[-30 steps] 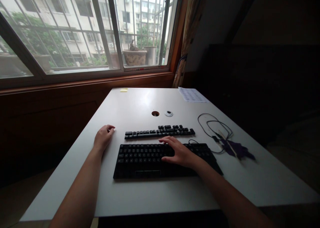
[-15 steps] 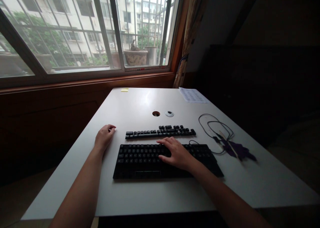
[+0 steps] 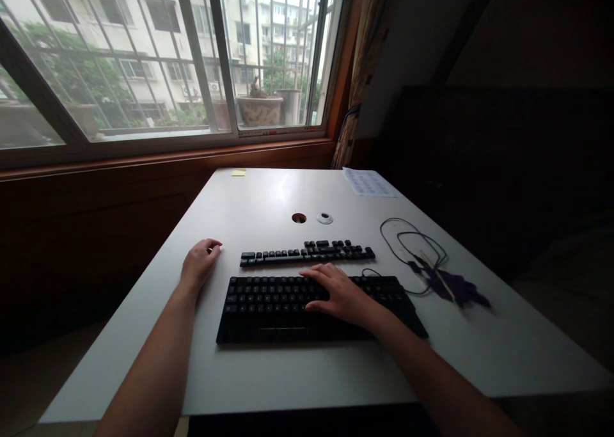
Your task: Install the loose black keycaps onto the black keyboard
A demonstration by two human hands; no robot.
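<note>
A black keyboard (image 3: 268, 309) lies on the white table in front of me. Over its middle right part rests my right hand (image 3: 333, 291), its fingers reaching to the upper key rows and the thumb held apart; nothing shows in its grasp. My left hand (image 3: 199, 261) lies on the table left of the keyboard, the fingers loosely curled in, with no object visible in them. Just behind the keyboard, loose black keycaps (image 3: 278, 258) stand in rows, with a few smaller groups at the back right. Part of the key area is hidden under my right hand.
Looped black cable (image 3: 400, 235) and a dark purple cloth (image 3: 455, 286) with a thin stick lie at the right. Farther back are a round table hole (image 3: 299, 218), its white cover (image 3: 325, 218), paper sheets (image 3: 369, 182) and a yellow note (image 3: 238, 173).
Almost nothing differs. My right thumb and hand have shifted very slightly over the keys; the left hand and the keycaps stay put.
</note>
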